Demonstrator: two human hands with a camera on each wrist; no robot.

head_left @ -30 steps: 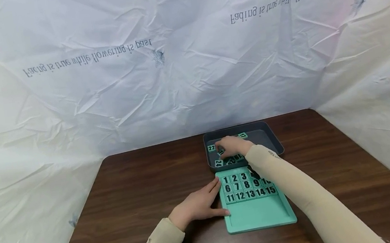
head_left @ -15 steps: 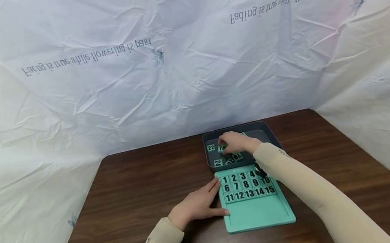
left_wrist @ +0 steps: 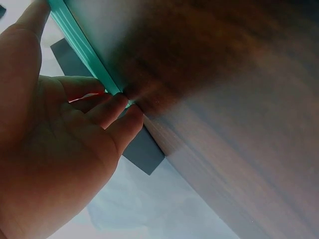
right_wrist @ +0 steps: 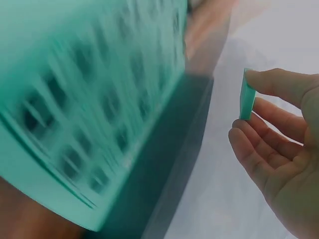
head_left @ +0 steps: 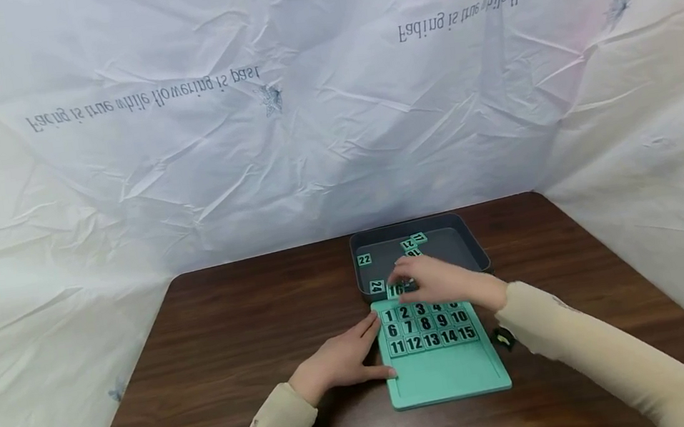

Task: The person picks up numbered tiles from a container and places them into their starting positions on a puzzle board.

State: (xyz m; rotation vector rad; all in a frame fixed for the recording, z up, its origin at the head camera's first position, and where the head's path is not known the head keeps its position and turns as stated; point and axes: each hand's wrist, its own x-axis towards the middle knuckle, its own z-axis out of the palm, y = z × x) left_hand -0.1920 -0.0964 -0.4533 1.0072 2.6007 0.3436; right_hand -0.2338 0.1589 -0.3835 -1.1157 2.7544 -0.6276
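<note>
A green number board (head_left: 444,377) lies on the table, with rows of tiles 1 to 15 in its upper part and a bare lower part. My left hand (head_left: 342,359) rests at its left edge, fingertips and thumb touching the frame; the left wrist view has these fingers (left_wrist: 130,124) along the green rim. With thumb and fingers my right hand (head_left: 438,279) pinches a green tile (head_left: 395,291) marked 16, over the near side of the dark tray (head_left: 459,245). In the right wrist view, the tile (right_wrist: 246,97) is seen edge-on.
Loose tiles lie in the tray: tile 22 (head_left: 364,259) at the left, tile 24 (head_left: 377,286) at the near left, tile 17 (head_left: 419,238) at the back among others. The tray adjoins the board's far edge. A white printed sheet (head_left: 306,139) hangs behind the table.
My right hand has picked up tile 16 inside the tray and moved it nearer, toward the board. More tiles at the tray's back are uncovered. The left hand stays at the board's edge.
</note>
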